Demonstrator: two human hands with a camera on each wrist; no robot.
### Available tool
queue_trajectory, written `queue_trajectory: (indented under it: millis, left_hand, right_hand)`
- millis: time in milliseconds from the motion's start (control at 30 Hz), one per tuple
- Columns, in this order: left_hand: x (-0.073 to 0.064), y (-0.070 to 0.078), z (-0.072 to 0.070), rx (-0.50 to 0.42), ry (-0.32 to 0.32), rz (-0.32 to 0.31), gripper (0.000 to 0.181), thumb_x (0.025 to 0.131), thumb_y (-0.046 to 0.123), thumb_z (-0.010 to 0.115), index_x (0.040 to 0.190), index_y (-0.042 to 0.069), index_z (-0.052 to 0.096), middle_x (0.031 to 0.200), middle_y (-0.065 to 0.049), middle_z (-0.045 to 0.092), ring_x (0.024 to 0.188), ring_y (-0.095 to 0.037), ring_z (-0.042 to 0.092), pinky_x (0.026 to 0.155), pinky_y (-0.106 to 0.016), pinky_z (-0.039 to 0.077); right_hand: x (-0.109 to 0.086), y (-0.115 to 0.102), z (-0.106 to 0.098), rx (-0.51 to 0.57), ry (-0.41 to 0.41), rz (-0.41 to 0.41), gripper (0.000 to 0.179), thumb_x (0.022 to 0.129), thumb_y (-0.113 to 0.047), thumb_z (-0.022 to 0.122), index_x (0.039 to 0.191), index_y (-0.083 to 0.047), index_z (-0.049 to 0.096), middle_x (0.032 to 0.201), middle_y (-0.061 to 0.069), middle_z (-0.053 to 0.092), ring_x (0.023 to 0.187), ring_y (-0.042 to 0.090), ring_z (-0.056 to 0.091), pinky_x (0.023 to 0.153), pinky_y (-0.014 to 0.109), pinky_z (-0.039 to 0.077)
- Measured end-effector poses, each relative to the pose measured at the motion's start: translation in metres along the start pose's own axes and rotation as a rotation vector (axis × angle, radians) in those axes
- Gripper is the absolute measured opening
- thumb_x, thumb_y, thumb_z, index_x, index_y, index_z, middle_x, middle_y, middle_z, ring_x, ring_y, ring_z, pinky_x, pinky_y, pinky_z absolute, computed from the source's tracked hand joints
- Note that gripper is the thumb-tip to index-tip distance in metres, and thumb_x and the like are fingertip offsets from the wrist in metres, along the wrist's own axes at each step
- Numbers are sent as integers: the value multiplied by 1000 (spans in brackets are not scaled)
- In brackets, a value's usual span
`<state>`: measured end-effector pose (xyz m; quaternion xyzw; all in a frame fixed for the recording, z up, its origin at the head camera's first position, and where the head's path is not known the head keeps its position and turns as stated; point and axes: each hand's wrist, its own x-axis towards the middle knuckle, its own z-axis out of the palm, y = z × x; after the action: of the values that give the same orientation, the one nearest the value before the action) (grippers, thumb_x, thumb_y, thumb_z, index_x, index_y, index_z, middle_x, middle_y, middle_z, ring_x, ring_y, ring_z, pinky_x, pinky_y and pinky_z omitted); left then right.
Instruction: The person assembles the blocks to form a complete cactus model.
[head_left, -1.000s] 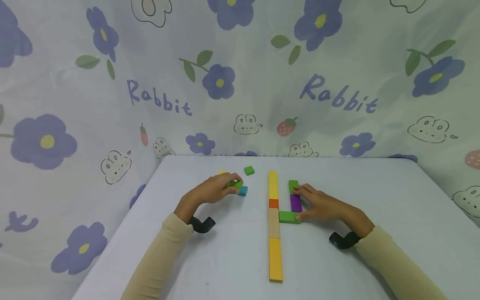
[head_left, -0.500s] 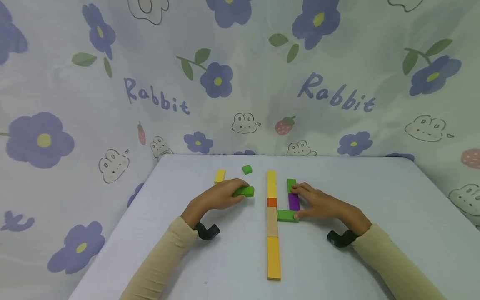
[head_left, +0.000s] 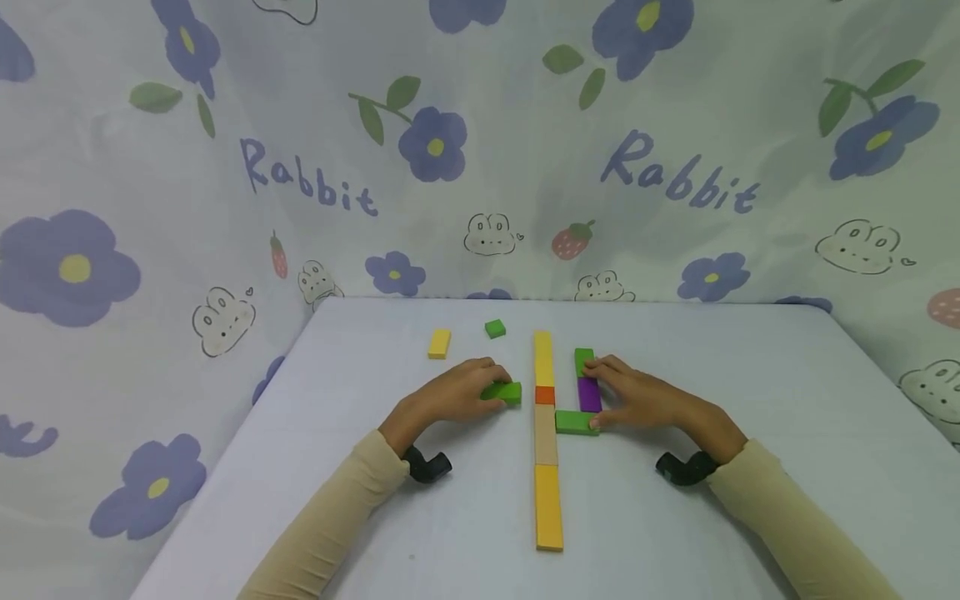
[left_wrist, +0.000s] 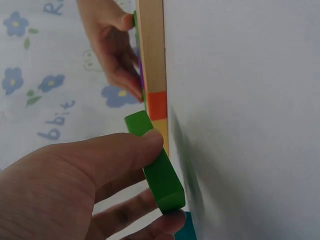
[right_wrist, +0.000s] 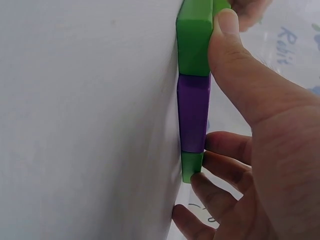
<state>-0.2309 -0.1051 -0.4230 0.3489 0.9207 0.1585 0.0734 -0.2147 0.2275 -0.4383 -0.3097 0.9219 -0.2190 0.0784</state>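
Between thumb and fingers, my left hand (head_left: 461,392) pinches a green rectangular block (left_wrist: 164,177), held just above the table with a shadow beside it. It is left of a straight row made of a pale yellow block (head_left: 543,358), an orange block (head_left: 544,395), a wood-coloured block (head_left: 546,435) and a deep yellow block (head_left: 548,508). My right hand (head_left: 637,402) spans an L of blocks: its thumb rests on the near green block (head_left: 573,422), while fingers touch the far green block (right_wrist: 192,167). Between those two lies a purple block (right_wrist: 194,112).
A loose yellow block (head_left: 439,343) and a small green block (head_left: 495,328) lie towards the back left of the white table (head_left: 697,350). A teal block (left_wrist: 186,229) shows partly behind the left fingers. A flower-patterned cloth (head_left: 510,183) hangs behind.
My left hand has carried the green block right and nearer to the row, uncovering the loose yellow block. My right hand has stayed on its blocks. The head view has tilted slightly.
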Motion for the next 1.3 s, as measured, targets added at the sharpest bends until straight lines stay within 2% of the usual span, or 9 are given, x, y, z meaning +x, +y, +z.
queue_trajectory:
  millis: [200,433,900,1300]
  left_hand:
    - [1,4,2,13,-4,14,38,94,30,71,128,15,65,107,2,58,89,-11,51,80,-26,46]
    - [0,8,5,-3,-40,-30,40,93,34,72,129,17,65,106,2,57,88,-12,50,77,-25,45]
    - [2,9,10,-39,-32,-50,42,93,35,72,130,16,65,107,1,56,88,-11,50,76,-24,45]
    - [2,8,6,-68,-42,-33,39,94,17,68,133,12,64,115,-3,60,92,-12,53,82,-26,48]
  right_hand:
    - [2,2,0,-3,7,7,88,80,-56,77,147,-8,45,153,13,38,141,37,43,110,53,42]
    - [3,2,2,7,-4,-18,88,81,-56,76,147,-8,45,153,12,39,142,35,42,112,52,41]
    - [3,0,2,3,-4,5,90,79,-53,79,148,-8,44,154,12,39,143,36,40,112,52,39]
    - [3,3,2,26,-7,-1,90,80,-57,76,149,-8,43,154,11,37,144,37,39,113,54,38]
